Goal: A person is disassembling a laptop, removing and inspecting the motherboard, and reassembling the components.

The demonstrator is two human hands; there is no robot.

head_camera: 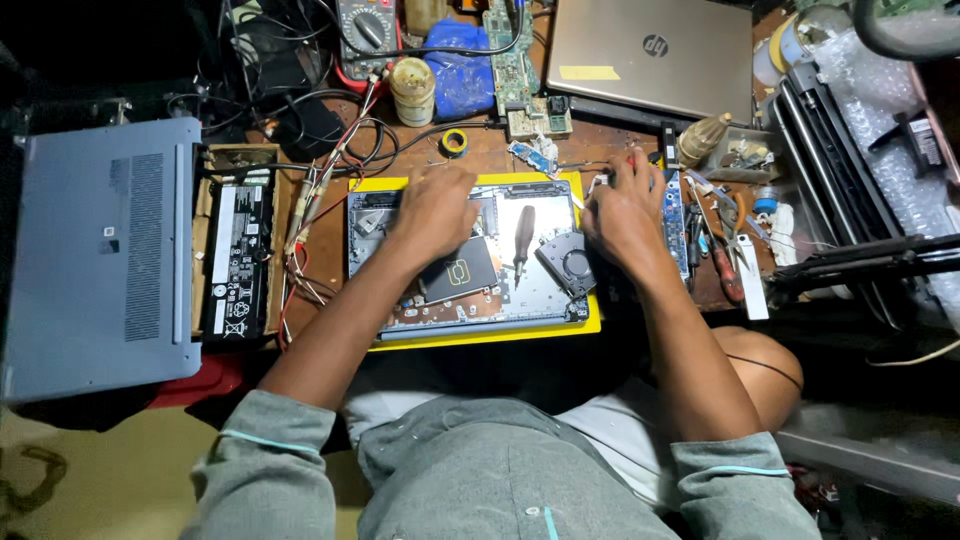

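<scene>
While the opened laptop chassis (470, 260) is pressed flat under the spread, empty left hand (435, 205) mid-desk, its right edge is gripped by the curled right hand (620, 215), so the loose screwdriver (522, 240) could be knocked off.

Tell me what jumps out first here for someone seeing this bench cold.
The opened laptop chassis on a yellow mat at the centre, with both hands on it: the left hand on its upper middle, the right hand at its right edge. A screwdriver and a round fan lie inside between them. At far left sits a grey laptop base cover beside a long black battery; a closed gold laptop is at top right.
</scene>
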